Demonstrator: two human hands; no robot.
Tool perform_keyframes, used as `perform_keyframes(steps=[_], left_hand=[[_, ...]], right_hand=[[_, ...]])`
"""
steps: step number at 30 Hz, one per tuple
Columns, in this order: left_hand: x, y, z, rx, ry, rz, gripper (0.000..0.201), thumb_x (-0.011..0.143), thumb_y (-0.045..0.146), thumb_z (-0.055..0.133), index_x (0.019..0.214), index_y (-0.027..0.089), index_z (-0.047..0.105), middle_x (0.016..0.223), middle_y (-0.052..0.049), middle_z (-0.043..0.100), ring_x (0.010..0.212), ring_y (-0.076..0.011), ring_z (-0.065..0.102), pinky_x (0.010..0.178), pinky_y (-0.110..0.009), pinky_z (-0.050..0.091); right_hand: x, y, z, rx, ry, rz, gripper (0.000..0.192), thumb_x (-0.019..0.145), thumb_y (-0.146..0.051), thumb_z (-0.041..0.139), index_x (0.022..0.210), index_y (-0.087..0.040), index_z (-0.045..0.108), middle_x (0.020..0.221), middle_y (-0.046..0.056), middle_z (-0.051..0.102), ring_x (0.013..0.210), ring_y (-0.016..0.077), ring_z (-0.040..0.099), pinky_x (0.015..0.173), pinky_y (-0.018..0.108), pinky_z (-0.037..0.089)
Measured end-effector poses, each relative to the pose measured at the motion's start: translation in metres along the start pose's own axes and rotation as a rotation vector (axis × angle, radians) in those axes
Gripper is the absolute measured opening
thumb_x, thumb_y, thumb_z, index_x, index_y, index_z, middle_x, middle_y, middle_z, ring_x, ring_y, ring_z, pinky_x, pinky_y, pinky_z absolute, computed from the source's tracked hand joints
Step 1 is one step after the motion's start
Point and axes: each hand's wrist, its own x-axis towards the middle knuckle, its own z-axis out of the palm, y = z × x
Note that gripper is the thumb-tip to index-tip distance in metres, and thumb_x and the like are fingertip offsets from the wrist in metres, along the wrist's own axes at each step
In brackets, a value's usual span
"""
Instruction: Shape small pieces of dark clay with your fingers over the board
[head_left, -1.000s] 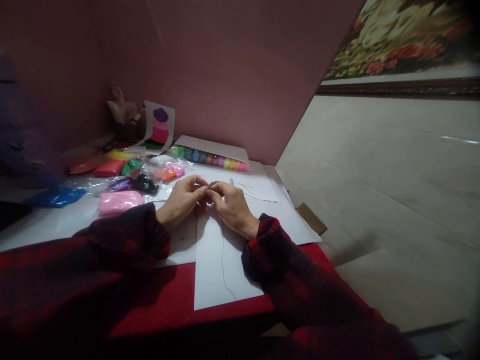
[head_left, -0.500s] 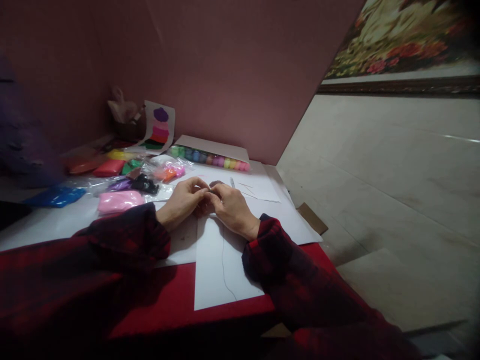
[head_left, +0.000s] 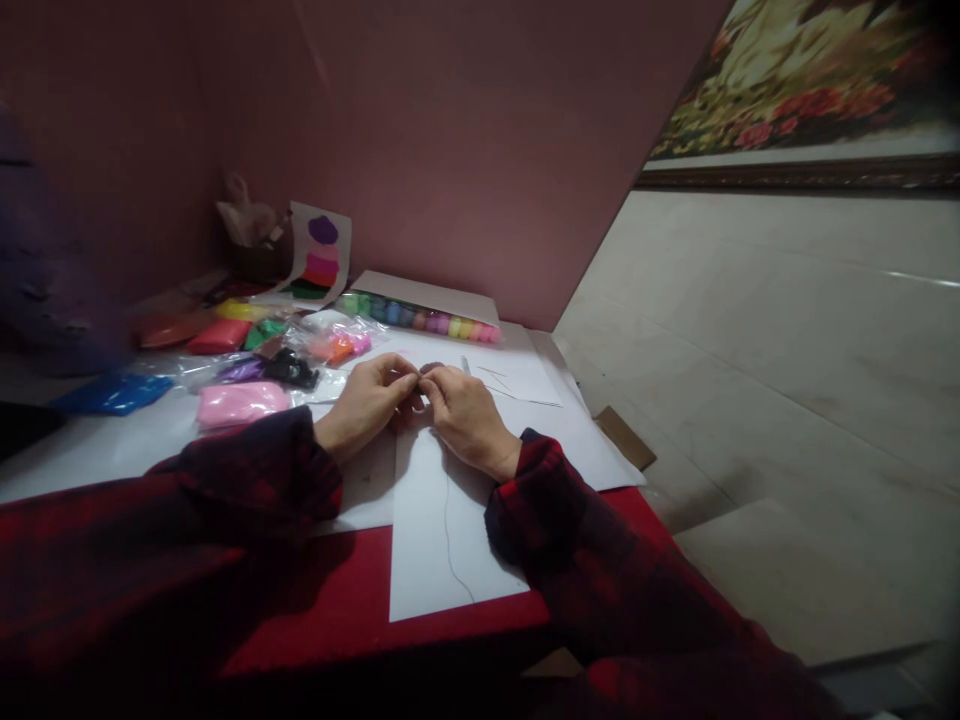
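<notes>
Above a white sheet of paper [head_left: 427, 560] with a thin wavy pencil line, my two hands meet at the fingertips. My left hand [head_left: 369, 400] is closed in a pinch, thumb against forefinger. Touching it, my right hand [head_left: 471, 415] is pinched as well, fingers curled inward. What they hold is mostly hidden; a small dark brownish bit [head_left: 430, 368] shows just behind the fingertips, and I cannot tell if it is held or lies on the paper. A grey pen-like stick [head_left: 466, 366] lies just beyond my right hand.
Clay-like packets in several colours, among them a pink packet [head_left: 244, 403] and a blue packet [head_left: 116, 393], lie to the left. Behind stand a striped colour picture [head_left: 322, 255] and a row of coloured lumps [head_left: 420, 316]. A red cloth [head_left: 322, 610] covers the table's front edge.
My fingertips have shifted slightly, the right thumb and fingers drawing into a tighter pinch against the left. Everything else stays in place.
</notes>
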Motion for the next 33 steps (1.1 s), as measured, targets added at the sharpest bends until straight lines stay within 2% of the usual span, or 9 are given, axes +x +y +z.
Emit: perform_keyframes(steps=[7,11,14,18,23,30,33], left_hand=[[0.001,0.0011,-0.002,0.01,0.01,0.091,0.014,0.076,0.023,0.071,0.073,0.017,0.059,0.056,0.0,0.066,0.041,-0.0123,0.058,0.038,-0.022,0.047],[0.0023,0.0004,-0.0022,-0.008,0.08,0.143,0.011,0.078,0.022,0.068,0.078,0.017,0.059,0.059,0.0,0.065,0.043,-0.0128,0.06,0.036,-0.022,0.045],[0.0026,0.0011,-0.0015,-0.017,0.098,0.133,0.01,0.08,0.021,0.067,0.083,0.017,0.058,0.062,-0.001,0.068,0.043,-0.0129,0.061,0.037,-0.021,0.044],[0.002,0.003,-0.0009,0.001,0.088,0.112,0.004,0.081,0.017,0.062,0.084,0.015,0.059,0.063,-0.001,0.068,0.044,-0.0122,0.06,0.038,-0.021,0.044],[0.0009,0.0031,-0.0015,0.0,0.041,0.11,0.007,0.081,0.02,0.064,0.08,0.013,0.062,0.064,-0.002,0.068,0.046,-0.0119,0.06,0.038,-0.021,0.045],[0.0016,0.0027,-0.0017,-0.027,0.029,0.127,0.011,0.075,0.021,0.07,0.074,0.014,0.061,0.059,-0.001,0.065,0.044,-0.0118,0.059,0.039,-0.022,0.046],[0.0014,0.0019,-0.0023,-0.043,0.016,0.114,0.017,0.077,0.028,0.071,0.074,0.014,0.061,0.058,-0.001,0.065,0.044,-0.0123,0.059,0.039,-0.022,0.047]], right_hand=[[-0.0002,-0.0019,-0.0015,0.029,0.044,0.026,0.025,0.102,-0.027,0.048,0.086,-0.02,0.065,0.098,0.007,0.07,0.087,0.0189,0.06,0.077,0.032,0.041],[0.0002,-0.0034,-0.0023,0.126,0.067,0.057,0.019,0.098,-0.028,0.057,0.085,-0.019,0.067,0.091,0.004,0.071,0.08,0.0171,0.06,0.074,0.031,0.041],[0.0004,-0.0032,-0.0019,0.231,0.12,0.067,0.015,0.095,-0.021,0.059,0.083,-0.019,0.067,0.084,0.002,0.071,0.074,0.0151,0.06,0.073,0.03,0.042],[0.0008,-0.0011,-0.0004,0.364,0.198,0.087,0.011,0.091,-0.021,0.063,0.081,-0.018,0.066,0.079,0.001,0.07,0.072,0.0144,0.061,0.071,0.03,0.045],[0.0016,0.0012,0.0025,0.582,0.186,0.096,0.007,0.09,-0.021,0.062,0.084,-0.018,0.064,0.076,0.001,0.069,0.066,0.0127,0.061,0.066,0.028,0.048],[0.0027,0.0028,0.005,0.671,0.191,0.054,0.006,0.087,-0.025,0.064,0.084,-0.019,0.064,0.073,-0.002,0.065,0.066,0.012,0.061,0.062,0.026,0.05],[0.0027,0.0027,0.0048,0.679,0.197,0.05,0.006,0.086,-0.024,0.064,0.083,-0.019,0.063,0.073,-0.002,0.065,0.065,0.0116,0.06,0.062,0.026,0.05]])
